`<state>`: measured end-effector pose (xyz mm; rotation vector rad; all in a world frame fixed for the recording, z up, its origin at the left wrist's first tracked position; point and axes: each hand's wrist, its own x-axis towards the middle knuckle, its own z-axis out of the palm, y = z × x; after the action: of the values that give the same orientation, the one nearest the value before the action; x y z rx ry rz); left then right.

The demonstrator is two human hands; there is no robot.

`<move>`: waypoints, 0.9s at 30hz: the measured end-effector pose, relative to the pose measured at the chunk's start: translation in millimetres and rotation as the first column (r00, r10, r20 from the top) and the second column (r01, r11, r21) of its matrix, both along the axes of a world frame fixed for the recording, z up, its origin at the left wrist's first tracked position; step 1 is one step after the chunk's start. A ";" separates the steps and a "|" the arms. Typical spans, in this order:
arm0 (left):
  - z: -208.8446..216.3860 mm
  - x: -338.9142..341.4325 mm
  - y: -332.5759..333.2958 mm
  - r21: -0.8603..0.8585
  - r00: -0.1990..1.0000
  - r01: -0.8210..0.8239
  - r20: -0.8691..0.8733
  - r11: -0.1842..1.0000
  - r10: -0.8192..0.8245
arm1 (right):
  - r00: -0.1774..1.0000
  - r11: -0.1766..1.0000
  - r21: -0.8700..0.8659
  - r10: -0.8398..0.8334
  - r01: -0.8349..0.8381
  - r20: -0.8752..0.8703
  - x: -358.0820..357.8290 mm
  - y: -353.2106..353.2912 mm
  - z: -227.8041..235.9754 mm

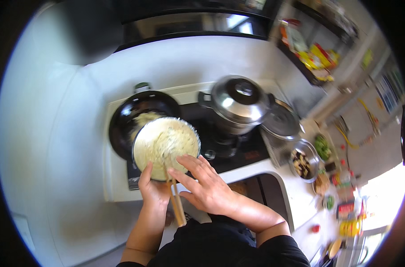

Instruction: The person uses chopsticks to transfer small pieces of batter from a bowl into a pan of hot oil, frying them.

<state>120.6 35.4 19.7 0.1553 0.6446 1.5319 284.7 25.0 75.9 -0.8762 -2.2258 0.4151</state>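
A bowl [142,133] of pale, thick batter flecked with green is held tilted over the near side of a black wok [120,129]. My left hand [154,189] grips its near rim, thumb on the edge and the other fingers hidden beneath. A pair of wooden chopsticks [178,207] leans in the bowl, its ends pointing back toward me between my hands. Over the bowl's near right edge is my right hand [207,184], fingers stretched and apart; one fingertip is close to the chopsticks, and contact is unclear. Pale batter [146,117] also lies in the wok.
A lidded steel pot [240,104] stands on the black cooktop [251,149] right of the wok. Farther right are a round dark lid [280,120] and a steel bowl [305,160] of dark and pale pieces. A sink [269,191] lies near my right forearm; a shelf [300,62] holds packets.
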 end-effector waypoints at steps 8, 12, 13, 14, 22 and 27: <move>-34.6 123.8 -52.1 -0.165 0.936 0.351 0.044 0.922 -0.348 | 0.574 0.571 0.111 -0.755 0.813 -0.316 223.3 -98.1 -65.8; -54.5 205.2 -68.1 -0.164 0.896 0.444 0.078 0.881 -0.437 | -0.004 0.035 -0.138 -0.963 0.990 -0.271 388.8 -167.0 -149.8; -60.9 226.3 -72.0 -0.152 0.884 0.468 0.086 0.871 -0.460 | -0.113 -0.087 -0.110 -0.957 0.990 -0.266 429.2 -192.3 -172.2; -66.7 247.8 -76.1 -0.139 0.871 0.490 0.094 0.860 -0.481 | -0.260 -0.245 -0.095 -0.942 0.965 -0.212 466.2 -219.3 -195.0; -108.4 423.1 -113.0 -0.110 0.550 0.835 0.147 0.539 -0.822 | -0.184 -0.154 0.107 -0.902 0.982 0.391 581.6 -324.7 -259.5; -149.5 528.0 -150.2 -0.206 0.425 0.899 0.193 0.387 -0.884 | 0.032 0.068 0.054 -0.867 0.996 0.497 591.8 -319.6 -270.9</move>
<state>648.6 -114.7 -129.8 0.2020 0.5697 0.3430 876.5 -294.5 -195.0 -2.6151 -1.2395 -0.1607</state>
